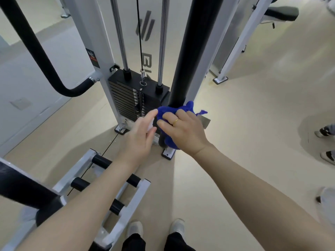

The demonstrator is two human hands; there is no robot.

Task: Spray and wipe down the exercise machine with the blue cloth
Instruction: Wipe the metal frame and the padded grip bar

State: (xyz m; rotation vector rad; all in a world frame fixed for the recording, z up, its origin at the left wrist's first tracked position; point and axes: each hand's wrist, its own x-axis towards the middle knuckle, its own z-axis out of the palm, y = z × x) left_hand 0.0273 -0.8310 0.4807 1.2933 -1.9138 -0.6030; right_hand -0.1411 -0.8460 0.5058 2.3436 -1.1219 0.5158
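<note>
Blue cloth [167, 113] bunched against lower end of black upright post [188, 51], low on exercise machine [101, 51], just beside weight stack [126, 100]. Gripped in right hand [183, 131], fingers curled over it. Left hand [139, 136] close alongside, curled round small white object, probably spray bottle [151, 125], largely hidden. Risks, as judged: loose cloth tail [202, 112] catching on metal bracket [204, 121] behind; spray drifting onto pale floor [253, 105] and leaving it slippery; overreach while bent low.
</note>
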